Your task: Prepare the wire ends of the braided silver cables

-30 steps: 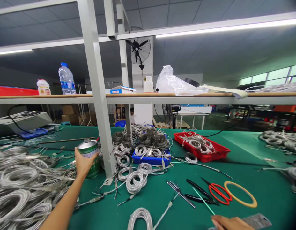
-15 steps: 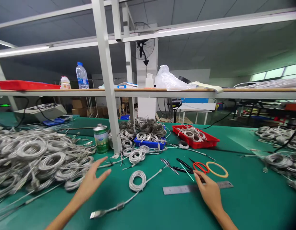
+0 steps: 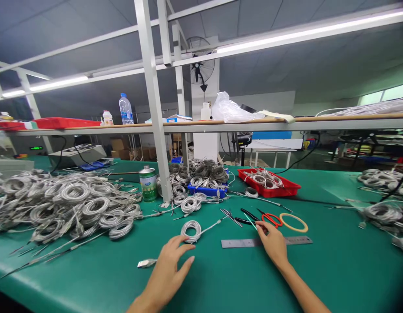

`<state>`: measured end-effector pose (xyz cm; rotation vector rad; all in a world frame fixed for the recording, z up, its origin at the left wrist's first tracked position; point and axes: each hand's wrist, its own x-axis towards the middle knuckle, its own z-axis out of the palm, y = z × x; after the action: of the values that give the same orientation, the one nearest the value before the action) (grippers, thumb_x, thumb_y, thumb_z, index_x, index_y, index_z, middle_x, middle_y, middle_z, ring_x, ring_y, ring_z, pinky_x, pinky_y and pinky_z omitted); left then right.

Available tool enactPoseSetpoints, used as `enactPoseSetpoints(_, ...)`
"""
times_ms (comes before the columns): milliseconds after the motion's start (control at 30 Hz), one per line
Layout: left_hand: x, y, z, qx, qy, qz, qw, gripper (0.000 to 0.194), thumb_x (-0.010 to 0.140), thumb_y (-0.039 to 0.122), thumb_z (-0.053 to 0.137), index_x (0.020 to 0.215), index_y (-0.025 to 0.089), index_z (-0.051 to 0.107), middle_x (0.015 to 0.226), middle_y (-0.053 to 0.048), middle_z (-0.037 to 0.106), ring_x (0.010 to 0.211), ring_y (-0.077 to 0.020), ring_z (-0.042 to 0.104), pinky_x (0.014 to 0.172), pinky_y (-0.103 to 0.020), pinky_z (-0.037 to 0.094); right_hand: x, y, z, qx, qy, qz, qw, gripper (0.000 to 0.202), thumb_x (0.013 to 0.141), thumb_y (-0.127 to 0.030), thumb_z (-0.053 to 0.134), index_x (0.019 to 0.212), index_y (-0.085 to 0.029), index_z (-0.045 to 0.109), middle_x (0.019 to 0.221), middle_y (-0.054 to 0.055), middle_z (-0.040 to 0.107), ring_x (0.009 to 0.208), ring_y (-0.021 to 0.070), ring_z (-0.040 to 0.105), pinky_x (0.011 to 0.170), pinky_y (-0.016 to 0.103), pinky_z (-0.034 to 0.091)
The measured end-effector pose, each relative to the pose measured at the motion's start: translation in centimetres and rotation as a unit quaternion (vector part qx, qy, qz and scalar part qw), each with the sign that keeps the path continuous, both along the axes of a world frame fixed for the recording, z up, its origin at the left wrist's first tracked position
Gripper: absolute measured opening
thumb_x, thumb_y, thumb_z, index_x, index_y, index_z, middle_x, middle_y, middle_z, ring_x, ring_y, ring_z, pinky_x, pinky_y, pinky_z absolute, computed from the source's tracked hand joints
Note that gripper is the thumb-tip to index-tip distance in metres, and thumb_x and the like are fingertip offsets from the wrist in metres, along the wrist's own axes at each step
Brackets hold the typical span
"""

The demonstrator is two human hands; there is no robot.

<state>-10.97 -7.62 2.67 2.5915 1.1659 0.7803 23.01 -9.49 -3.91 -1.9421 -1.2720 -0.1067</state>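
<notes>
My left hand (image 3: 170, 269) is open, fingers spread, at the lower edge of a coiled grey cable (image 3: 191, 231). The cable's USB plug (image 3: 146, 263) shows to the left of that hand. My right hand (image 3: 271, 243) is closed, thumb and fingers pinched at the end of a thin pale green stick (image 3: 250, 221). Under the right hand lies a steel ruler (image 3: 240, 243). Around its fingertips are black-handled pliers (image 3: 249, 214), red-handled scissors (image 3: 273, 221) and tweezers (image 3: 230, 216). A yellow tape ring (image 3: 294, 230) lies to the right.
A large pile of coiled cables (image 3: 71, 204) covers the left side. Behind are a green can (image 3: 148, 184), a shelf post (image 3: 156, 108), a blue tray (image 3: 206, 191) and a red tray (image 3: 291, 190), both with cables. More coils (image 3: 382, 215) lie right.
My left hand has moved right, from beside the large pile to the single coil. My right hand stays by the tools, its fingertips now at the green stick. The view has shifted left.
</notes>
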Motion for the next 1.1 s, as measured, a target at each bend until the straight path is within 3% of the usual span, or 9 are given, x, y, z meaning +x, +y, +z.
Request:
enactPoseSetpoints(100,3.7,1.6,0.4,0.002,0.01,-0.025,1.0,0.024,0.082,0.025,0.045,0.099,0.025,0.063,0.115,-0.005,0.057,0.109,-0.0231,0.047,0.093,-0.039,0.038,0.4,1.1,0.1,-0.018,-0.001,0.007,1.0,0.022,0.087,-0.03,0.049,0.101,-0.015,0.056,0.092,0.003,0.061,0.073,0.0132,0.061,0.064,0.031,0.051)
enactPoseSetpoints(233,8.0,4.2,-0.3,0.008,0.024,-0.03,0.999,0.025,0.08,0.019,0.046,0.097,0.021,0.064,0.1,-0.006,0.062,0.095,-0.0223,0.052,0.084,-0.035,0.041,1.4,3.0,0.3,-0.051,-0.021,0.024,0.998,0.021,0.087,-0.029,0.05,0.1,-0.014,0.056,0.091,0.003,0.062,0.073,0.013,0.061,0.064,0.031,0.051)
enactPoseSetpoints(367,11.6,6.3,-1.2,0.01,0.042,-0.004,0.999,0.028,0.077,0.017,0.048,0.102,0.015,0.062,0.097,-0.012,0.061,0.093,-0.0279,0.051,0.079,-0.04,0.039,1.9,4.7,0.2,-0.078,-0.05,0.031,0.995,0.021,0.086,-0.031,0.051,0.096,-0.014,0.057,0.091,0.003,0.061,0.074,0.0134,0.06,0.066,0.032,0.05)
enactPoseSetpoints(500,14.0,8.1,-1.8,-0.004,0.046,0.019,0.999,0.023,0.076,0.015,0.051,0.094,0.009,0.063,0.095,-0.015,0.06,0.096,-0.0309,0.048,0.082,-0.045,0.034,1.8,5.6,-0.5,-0.079,-0.058,0.041,0.994,0.02,0.086,-0.032,0.05,0.09,-0.014,0.058,0.085,0.001,0.061,0.07,0.0123,0.059,0.063,0.03,0.049)
enactPoseSetpoints(667,14.6,9.4,-2.6,-0.067,-0.001,0.015,0.998,0.019,0.078,0.013,0.045,0.076,0.012,0.064,0.091,-0.013,0.058,0.088,-0.0278,0.053,0.075,-0.04,0.037,1.6,5.6,-0.6,-0.032,-0.029,0.05,0.998,0.021,0.085,-0.033,0.05,0.081,-0.014,0.06,0.074,-0.001,0.061,0.064,0.012,0.058,0.06,0.029,0.047)
enactPoseSetpoints(800,13.9,9.5,-2.5,-0.145,-0.102,-0.011,0.984,0.018,0.083,0.022,0.042,0.084,0.017,0.059,0.088,-0.008,0.06,0.069,-0.0191,0.056,0.061,-0.03,0.037,0.3,4.8,0.6,0.046,0.017,0.051,0.998,0.028,0.086,-0.04,0.043,0.084,-0.018,0.06,0.085,0.006,0.064,0.076,0.0197,0.062,0.065,0.03,0.049)
enactPoseSetpoints(933,13.0,8.9,-2.4,-0.249,-0.212,-0.049,0.944,0.024,0.088,0.035,0.033,0.093,0.017,0.048,0.067,-0.001,0.06,0.045,-0.0106,0.042,0.043,-0.021,0.029,-2.9,3.7,1.9,0.08,0.065,0.114,0.988,0.029,0.089,-0.038,0.036,0.094,-0.018,0.056,0.073,0.003,0.064,0.059,0.015,0.061,0.056,0.022,0.05)
enactPoseSetpoints(1100,12.5,7.7,-2.9,-0.325,-0.301,-0.075,0.893,0.034,0.087,0.041,0.037,0.102,0.013,0.047,0.062,0.002,0.052,0.042,-0.0066,0.033,0.039,-0.018,0.026,-6.4,2.5,1.9,0.114,0.097,0.207,0.967,0.023,0.085,-0.035,0.046,0.094,-0.019,0.059,0.09,0.007,0.067,0.075,0.0174,0.063,0.067,0.022,0.05)
